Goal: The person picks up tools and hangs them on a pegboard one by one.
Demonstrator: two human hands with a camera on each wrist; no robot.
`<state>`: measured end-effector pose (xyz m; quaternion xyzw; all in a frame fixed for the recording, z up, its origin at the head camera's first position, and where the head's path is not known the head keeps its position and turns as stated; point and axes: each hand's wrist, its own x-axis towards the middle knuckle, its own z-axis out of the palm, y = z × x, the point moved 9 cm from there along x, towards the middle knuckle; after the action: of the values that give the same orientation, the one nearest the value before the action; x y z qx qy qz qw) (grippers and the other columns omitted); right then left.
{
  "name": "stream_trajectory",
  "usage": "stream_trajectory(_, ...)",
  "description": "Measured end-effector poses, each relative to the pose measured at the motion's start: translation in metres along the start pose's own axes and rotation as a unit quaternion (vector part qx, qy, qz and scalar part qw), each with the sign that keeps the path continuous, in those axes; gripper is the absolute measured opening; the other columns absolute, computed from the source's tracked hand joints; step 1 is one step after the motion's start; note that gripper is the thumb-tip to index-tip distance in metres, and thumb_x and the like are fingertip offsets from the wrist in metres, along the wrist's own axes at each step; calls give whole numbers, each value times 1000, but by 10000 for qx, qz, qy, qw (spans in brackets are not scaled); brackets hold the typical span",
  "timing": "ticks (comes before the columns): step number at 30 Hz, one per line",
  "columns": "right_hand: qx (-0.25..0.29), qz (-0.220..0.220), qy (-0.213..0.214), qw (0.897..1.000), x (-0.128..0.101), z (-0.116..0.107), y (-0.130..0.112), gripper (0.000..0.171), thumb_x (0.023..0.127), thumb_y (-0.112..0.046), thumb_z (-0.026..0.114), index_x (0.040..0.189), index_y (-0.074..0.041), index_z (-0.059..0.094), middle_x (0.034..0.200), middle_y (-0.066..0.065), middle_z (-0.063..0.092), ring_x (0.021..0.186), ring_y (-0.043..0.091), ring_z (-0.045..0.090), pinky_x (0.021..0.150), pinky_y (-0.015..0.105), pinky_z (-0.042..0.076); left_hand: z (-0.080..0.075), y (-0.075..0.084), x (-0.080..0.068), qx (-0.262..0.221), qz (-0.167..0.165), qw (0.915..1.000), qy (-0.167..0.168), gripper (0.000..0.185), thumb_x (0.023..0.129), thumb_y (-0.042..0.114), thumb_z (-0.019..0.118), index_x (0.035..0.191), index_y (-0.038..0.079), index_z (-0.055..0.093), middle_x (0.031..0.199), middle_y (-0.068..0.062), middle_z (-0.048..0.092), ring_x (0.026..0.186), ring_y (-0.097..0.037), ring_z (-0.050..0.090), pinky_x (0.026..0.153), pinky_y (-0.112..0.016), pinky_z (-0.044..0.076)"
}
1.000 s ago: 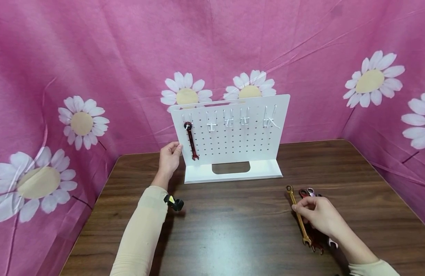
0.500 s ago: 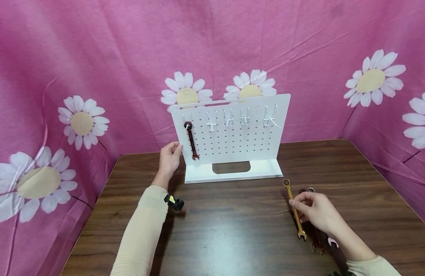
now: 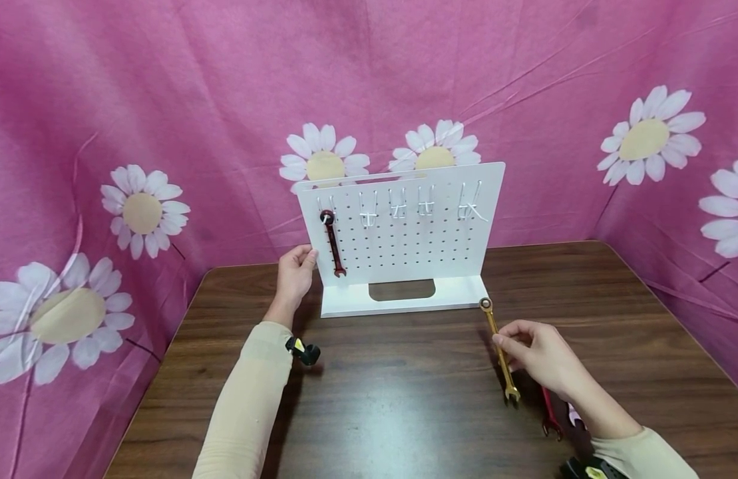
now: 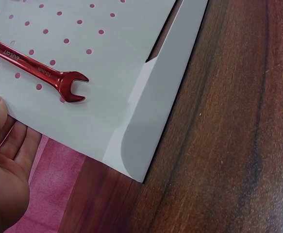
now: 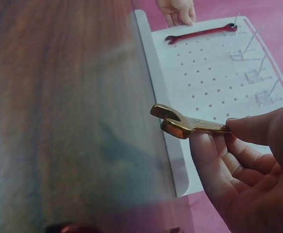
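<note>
A white pegboard (image 3: pixel 398 256) stands upright on its base. My left hand (image 3: pixel 293 279) holds its left edge, thumb in front and fingers behind, as the left wrist view shows. From the leftmost hook hangs a dark red combination wrench (image 4: pixel 44 73), open end down. My right hand (image 3: pixel 539 352) pinches a gold combination wrench (image 3: pixel 498 352) between thumb and fingers, in front of the board's right corner. Its ring end points to the board and its open end (image 5: pixel 173 121) towards me. Beneath that hand lie a red wrench (image 3: pixel 550 416) and a pinkish wrench (image 3: pixel 575 416), both partly hidden.
Several white wire hooks (image 3: pixel 426 201) line the upper board, right of the hung wrench. The brown wooden table (image 3: pixel 374 399) reaches back to a pink cloth (image 3: pixel 243 100) printed with daisies, which surrounds it on the left, back and right.
My right hand has lifted the gold wrench off the pile and carried it left and towards the board. The left hand has stayed on the board's edge.
</note>
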<state>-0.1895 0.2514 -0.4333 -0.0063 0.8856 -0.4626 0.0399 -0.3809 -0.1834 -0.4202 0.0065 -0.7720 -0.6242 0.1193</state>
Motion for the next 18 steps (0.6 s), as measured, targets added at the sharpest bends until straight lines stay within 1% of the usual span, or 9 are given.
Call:
stream_trajectory(2,-5,-107,41,9999,2,0,-5,20,106,-12,69,109,7,72,83,7,71,64,13,70,62,30,63,0,0,0,10,-3,10000,-7,26,110,10,63,126,-9,72,121,-32,75,90,-6,66,88,-21,58)
stream_trajectory(6,34,-253,59,9997,7,1,-15,20,106,-13,69,110,7,72,84,7,72,64,13,70,62,31,63,-1,0,-1,2,-17,10000,4,26,110,9,63,126,-9,72,121,-31,75,88,-2,65,99,-40,61)
stream_trajectory(9,115,-379,27,9992,11,4,-23,20,106,-13,70,109,7,73,83,8,73,64,13,70,63,33,63,-1,1,-1,6,13,10000,17,26,110,9,63,126,-9,72,120,-31,76,86,0,65,101,-46,60)
stream_trajectory(11,174,-462,12,9988,14,7,-29,19,105,-12,71,108,7,73,82,8,73,63,14,71,62,34,64,-1,2,-1,32,54,10000,11,26,110,9,63,125,-9,72,119,-31,76,85,0,65,98,-43,61)
stream_trajectory(14,173,-573,-19,9982,19,13,-36,18,104,-12,72,107,6,73,81,8,73,64,16,71,62,34,63,0,3,-2,80,73,9999,-2,26,110,9,63,125,-9,72,119,-31,76,85,-2,66,91,-30,60)
stream_trajectory(16,178,-610,-56,9980,22,18,-40,18,104,-12,72,107,6,73,81,7,74,64,18,71,62,34,62,-1,3,-2,122,59,9999,4,26,109,9,63,125,-9,72,118,-31,76,86,-4,66,85,-22,57)
stream_trajectory(18,198,-631,-94,9978,26,23,-44,18,104,-13,72,107,5,74,81,7,73,64,20,71,62,35,61,-1,2,-2,141,43,9999,9,26,110,9,63,125,-8,72,119,-31,76,87,-7,67,82,-17,55)
